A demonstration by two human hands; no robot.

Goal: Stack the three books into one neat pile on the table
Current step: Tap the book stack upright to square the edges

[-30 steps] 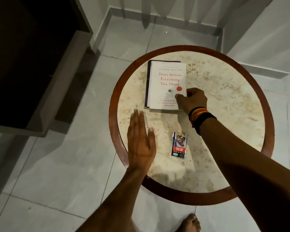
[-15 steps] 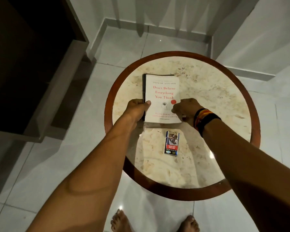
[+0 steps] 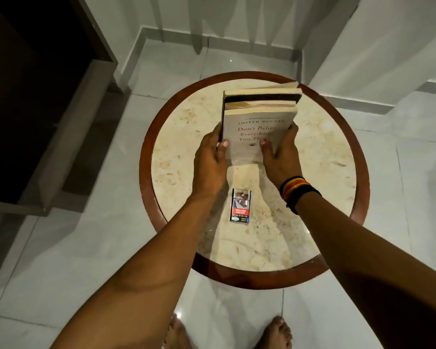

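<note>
— So, which way was the stack of books [image 3: 258, 117] pointing when you looked?

— Tipped up on its near edge, I'd say. The white cover with the red title faced me and leaned back, and the long axis ran from the near bottom edge up and away toward the far rim of the surface [image 3: 337, 172]. The page edges of all three showed along the top, the rear one jutting out a little to the right.

— And the hands?

— My left hand [image 3: 210, 159] was clamped on the left side, thumb on the cover, fingers round behind. My right hand [image 3: 281, 152] gripped the right side the same way, the dark and orange wristbands [image 3: 297, 190] just behind it. Whether the bottom edge touched the surface I could not tell, as the hands hid it.

— Anything nearby?

— A small printed packet [image 3: 241, 205] lay flat between my forearms, near the books but apart from them. A dark cabinet [image 3: 35, 109] stood off to the left on the tiled floor [image 3: 86, 248], well apart.

— What had changed?

— Half a second before, the pile lay flat, cover up, with my hands at its near corners. By this moment it had been raised on end, and the packet had stayed put.
</note>
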